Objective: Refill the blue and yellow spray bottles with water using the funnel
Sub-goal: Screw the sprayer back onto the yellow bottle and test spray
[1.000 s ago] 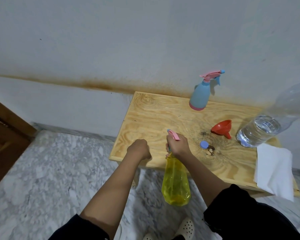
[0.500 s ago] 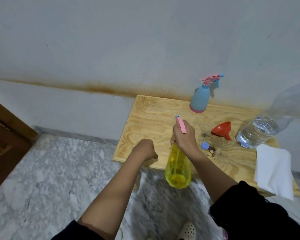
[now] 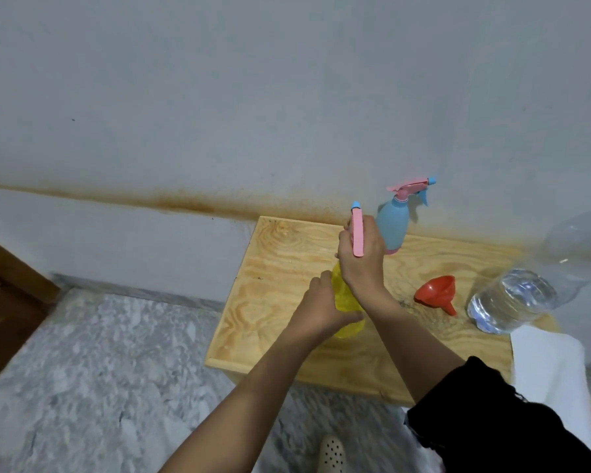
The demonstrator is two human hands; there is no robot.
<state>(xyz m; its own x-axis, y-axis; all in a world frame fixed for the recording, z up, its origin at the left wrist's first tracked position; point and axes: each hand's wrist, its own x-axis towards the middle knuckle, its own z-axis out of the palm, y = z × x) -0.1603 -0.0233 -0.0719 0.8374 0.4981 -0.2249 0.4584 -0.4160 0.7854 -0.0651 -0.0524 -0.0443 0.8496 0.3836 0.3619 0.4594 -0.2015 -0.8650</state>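
Yellow, see-through plastic shows between the two hands. The yellow spray bottle (image 3: 348, 303) is upright over the near-left part of the plywood table (image 3: 270, 302), though I cannot tell whether its base rests on the wood. The left hand (image 3: 321, 310) wraps around its body from the side. The right hand (image 3: 364, 268) grasps the neck, with the pink trigger head (image 3: 357, 235) sticking up past the knuckles. I judge the bottle thin-walled and light, probably near empty, so it would give under a hard squeeze. The body is the place to steady it, and the collar under the trigger is the place to twist. The smooth plastic could slip if wet.

To the right, the red funnel (image 3: 435, 291) lies on its side. It looks stiff and light and is best taken by its rim. Just beside it stands the large clear water bottle (image 3: 512, 303), partly full. It is likely heavy and prone to slosh, so it wants a grip low on the barrel. A white cloth (image 3: 553, 367) hangs over the table's right edge.

Farthest back, near the wall, the blue spray bottle (image 3: 393, 227) stands upright with its pink head on. No brand, label or writing can be read on anything.
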